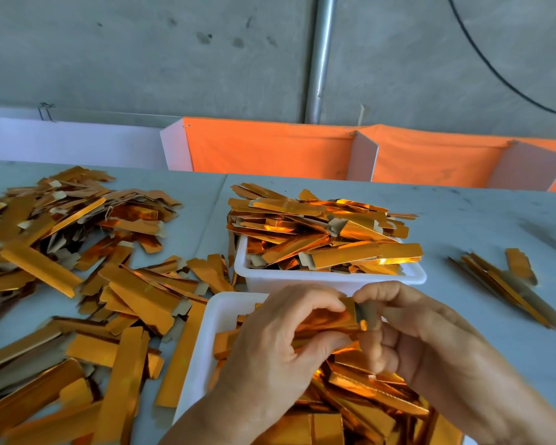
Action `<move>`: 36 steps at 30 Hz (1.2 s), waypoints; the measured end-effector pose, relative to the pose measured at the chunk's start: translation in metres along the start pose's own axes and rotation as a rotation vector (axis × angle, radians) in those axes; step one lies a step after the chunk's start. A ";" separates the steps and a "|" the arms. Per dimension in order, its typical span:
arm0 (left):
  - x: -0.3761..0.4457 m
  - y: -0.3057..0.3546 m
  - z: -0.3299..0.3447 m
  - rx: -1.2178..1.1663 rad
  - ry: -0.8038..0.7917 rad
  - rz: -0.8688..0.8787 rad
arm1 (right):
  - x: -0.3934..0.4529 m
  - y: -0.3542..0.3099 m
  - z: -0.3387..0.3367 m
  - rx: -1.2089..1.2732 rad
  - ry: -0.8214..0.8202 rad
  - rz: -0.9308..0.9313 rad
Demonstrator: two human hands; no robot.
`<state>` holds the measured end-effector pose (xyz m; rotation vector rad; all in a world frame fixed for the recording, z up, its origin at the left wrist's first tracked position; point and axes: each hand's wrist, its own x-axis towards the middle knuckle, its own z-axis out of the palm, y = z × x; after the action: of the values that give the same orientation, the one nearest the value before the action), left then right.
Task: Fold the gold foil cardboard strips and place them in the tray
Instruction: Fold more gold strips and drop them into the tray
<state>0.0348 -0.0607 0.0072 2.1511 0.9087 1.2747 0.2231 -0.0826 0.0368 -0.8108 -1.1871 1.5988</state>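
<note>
Both hands work one strip [329, 319] just above the near tray [212, 319]. The left hand [270, 345] grips its left part, fingers curled over the top and thumb beneath; the right hand [408, 329] pinches the right end, where a grey flap stands up. The fold looks under way, not finished, so this strip is not yet in a tray.

A good deal seems done: the far tray [302, 277] is heaped above its rim with folded strips, and the near tray holds a thick layer. Much is left, too. A wide spread of strips [77, 284] covers the left of the table [479, 220], and a small bundle [507, 284] lies to the right, well apart from the trays; whether those are folded I cannot tell.

No brand, label or writing can be read anywhere.
</note>
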 end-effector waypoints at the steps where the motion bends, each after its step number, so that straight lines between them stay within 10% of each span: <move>1: 0.000 0.000 0.000 0.000 -0.002 0.000 | -0.001 0.000 -0.002 0.005 -0.017 0.002; 36: 0.001 -0.003 -0.001 -0.150 0.037 -0.069 | -0.004 0.028 0.027 -0.736 0.484 -0.613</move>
<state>0.0339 -0.0577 0.0062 1.9701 0.8654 1.3099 0.1916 -0.0968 0.0180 -1.0705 -1.4717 0.4104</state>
